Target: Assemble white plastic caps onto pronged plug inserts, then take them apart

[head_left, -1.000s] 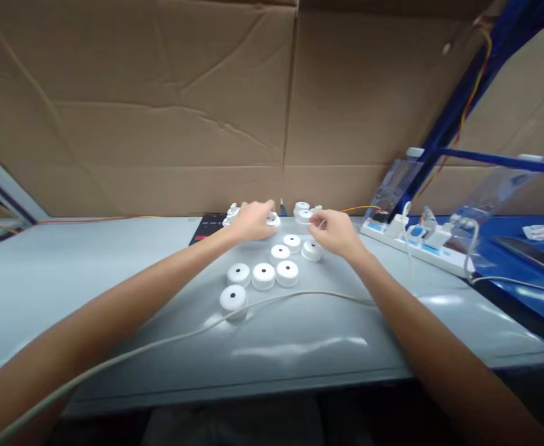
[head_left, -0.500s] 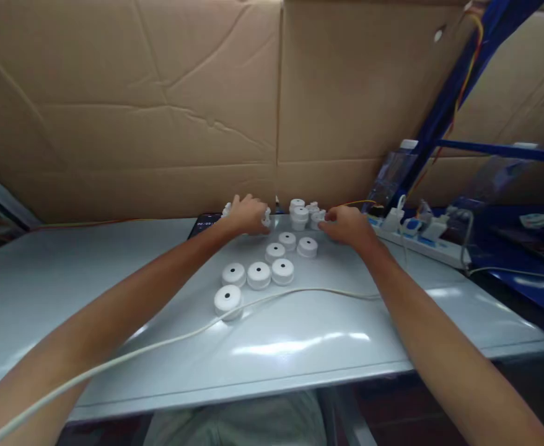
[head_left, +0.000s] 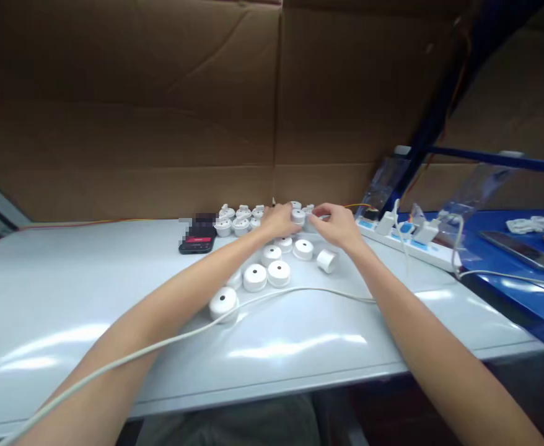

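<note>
While a pale cable [head_left: 300,288] is crossing the bench [head_left: 81,272] low in the frame, white caps [head_left: 279,273] are sitting mid-frame (one cap [head_left: 328,261] is lying tipped). Just beyond, the left hand [head_left: 279,219] is reaching beside a white piece [head_left: 298,216], its opening unclear; the right hand [head_left: 337,224] is curving partly open. Whether either is gripping anything, I cannot tell.

Dim cardboard panels [head_left: 160,124] contrast with the brighter grey tabletop [head_left: 77,279], streaked with white glare; pixelation obscures part of the black phone [head_left: 196,244], wide-angle distortion stretches the edges, and round white caps [head_left: 279,277] look soft
</note>
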`<action>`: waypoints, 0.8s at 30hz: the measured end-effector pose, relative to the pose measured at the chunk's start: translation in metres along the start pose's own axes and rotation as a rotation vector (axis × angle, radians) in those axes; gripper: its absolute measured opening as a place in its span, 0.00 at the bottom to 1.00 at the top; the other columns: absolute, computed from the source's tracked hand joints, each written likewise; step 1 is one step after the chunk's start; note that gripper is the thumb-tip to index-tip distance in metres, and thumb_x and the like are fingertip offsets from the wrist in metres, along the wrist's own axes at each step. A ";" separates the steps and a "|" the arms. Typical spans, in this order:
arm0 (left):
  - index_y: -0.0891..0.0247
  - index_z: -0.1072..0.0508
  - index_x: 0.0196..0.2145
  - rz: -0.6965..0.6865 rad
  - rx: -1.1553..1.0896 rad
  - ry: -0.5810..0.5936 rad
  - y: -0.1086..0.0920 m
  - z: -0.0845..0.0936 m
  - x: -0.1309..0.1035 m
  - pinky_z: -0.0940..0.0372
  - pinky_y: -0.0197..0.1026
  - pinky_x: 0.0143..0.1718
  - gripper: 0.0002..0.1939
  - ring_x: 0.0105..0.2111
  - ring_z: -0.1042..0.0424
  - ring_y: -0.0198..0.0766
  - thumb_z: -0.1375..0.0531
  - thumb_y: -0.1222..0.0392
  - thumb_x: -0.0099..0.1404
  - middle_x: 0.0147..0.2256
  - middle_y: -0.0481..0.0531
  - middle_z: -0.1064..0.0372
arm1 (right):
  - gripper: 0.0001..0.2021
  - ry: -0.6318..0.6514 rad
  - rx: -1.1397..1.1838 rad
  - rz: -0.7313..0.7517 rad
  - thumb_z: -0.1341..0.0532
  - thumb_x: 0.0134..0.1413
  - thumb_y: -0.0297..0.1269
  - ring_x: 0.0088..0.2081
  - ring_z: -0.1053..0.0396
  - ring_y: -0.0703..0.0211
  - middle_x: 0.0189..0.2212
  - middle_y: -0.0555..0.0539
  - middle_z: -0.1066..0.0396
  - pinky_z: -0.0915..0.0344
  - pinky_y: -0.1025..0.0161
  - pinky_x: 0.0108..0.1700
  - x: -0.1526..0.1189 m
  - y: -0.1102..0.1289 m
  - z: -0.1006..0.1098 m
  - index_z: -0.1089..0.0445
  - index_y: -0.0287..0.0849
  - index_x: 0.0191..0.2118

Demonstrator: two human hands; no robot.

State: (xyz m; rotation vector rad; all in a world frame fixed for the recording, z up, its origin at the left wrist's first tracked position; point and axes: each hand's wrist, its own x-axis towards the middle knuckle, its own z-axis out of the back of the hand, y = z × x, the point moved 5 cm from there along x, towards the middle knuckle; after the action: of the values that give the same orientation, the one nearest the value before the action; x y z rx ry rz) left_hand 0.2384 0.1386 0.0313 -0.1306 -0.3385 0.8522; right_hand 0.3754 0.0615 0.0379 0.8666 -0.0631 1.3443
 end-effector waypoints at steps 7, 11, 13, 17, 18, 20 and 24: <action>0.64 0.29 0.48 -0.293 -0.170 -0.120 -0.018 0.037 -0.016 0.32 0.46 0.50 0.22 0.50 0.28 0.51 0.33 0.59 0.56 0.50 0.59 0.28 | 0.17 0.016 0.548 -0.120 0.33 0.56 0.51 0.34 0.24 0.56 0.39 0.44 0.22 0.27 0.58 0.39 -0.001 0.005 -0.006 0.25 0.42 0.41; 0.64 0.31 0.52 -0.494 -0.275 -0.207 -0.033 0.066 -0.037 0.35 0.47 0.54 0.19 0.52 0.29 0.51 0.37 0.57 0.65 0.51 0.60 0.29 | 0.16 0.156 1.075 -0.333 0.35 0.60 0.53 0.24 0.33 0.65 0.25 0.51 0.29 0.36 0.69 0.24 -0.003 0.009 -0.007 0.30 0.45 0.34; 0.62 0.30 0.51 -0.540 -0.197 -0.164 -0.040 0.074 -0.047 0.37 0.50 0.55 0.17 0.52 0.29 0.55 0.38 0.53 0.69 0.52 0.62 0.29 | 0.18 0.265 1.179 -0.388 0.36 0.61 0.55 0.17 0.44 0.68 0.18 0.55 0.37 0.48 0.70 0.16 -0.005 0.016 -0.006 0.35 0.46 0.30; 0.65 0.29 0.47 -0.552 -0.080 -0.135 -0.046 0.083 -0.058 0.37 0.50 0.51 0.16 0.48 0.27 0.56 0.40 0.49 0.71 0.48 0.64 0.27 | 0.24 0.454 1.156 -0.326 0.39 0.60 0.61 0.15 0.58 0.70 0.15 0.58 0.47 0.60 0.68 0.14 -0.011 0.033 -0.008 0.42 0.47 0.26; 0.65 0.29 0.46 -0.517 -0.116 -0.163 -0.043 0.085 -0.058 0.36 0.48 0.48 0.16 0.46 0.27 0.53 0.40 0.48 0.71 0.45 0.62 0.27 | 0.24 0.413 1.129 -0.301 0.39 0.59 0.62 0.15 0.56 0.69 0.16 0.57 0.47 0.59 0.68 0.15 -0.011 0.035 -0.007 0.42 0.47 0.26; 0.64 0.29 0.39 -0.380 -0.285 -0.197 -0.032 0.086 -0.053 0.36 0.45 0.41 0.16 0.38 0.26 0.47 0.41 0.46 0.72 0.35 0.57 0.27 | 0.24 0.208 1.040 -0.222 0.39 0.58 0.63 0.17 0.49 0.67 0.19 0.55 0.43 0.50 0.67 0.17 -0.010 0.037 0.001 0.40 0.47 0.27; 0.61 0.33 0.27 0.000 -0.895 -0.037 -0.001 0.069 -0.037 0.38 0.41 0.28 0.26 0.21 0.34 0.36 0.48 0.39 0.73 0.21 0.49 0.37 | 0.12 -0.186 0.628 0.255 0.33 0.56 0.47 0.38 0.27 0.54 0.36 0.47 0.28 0.28 0.57 0.40 -0.019 0.055 0.029 0.33 0.47 0.38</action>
State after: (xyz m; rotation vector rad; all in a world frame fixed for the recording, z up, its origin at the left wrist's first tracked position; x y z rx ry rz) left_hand 0.1929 0.1080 0.0879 -0.9445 -0.7373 0.6514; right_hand 0.3353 0.0281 0.0766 1.5545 0.1156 1.5431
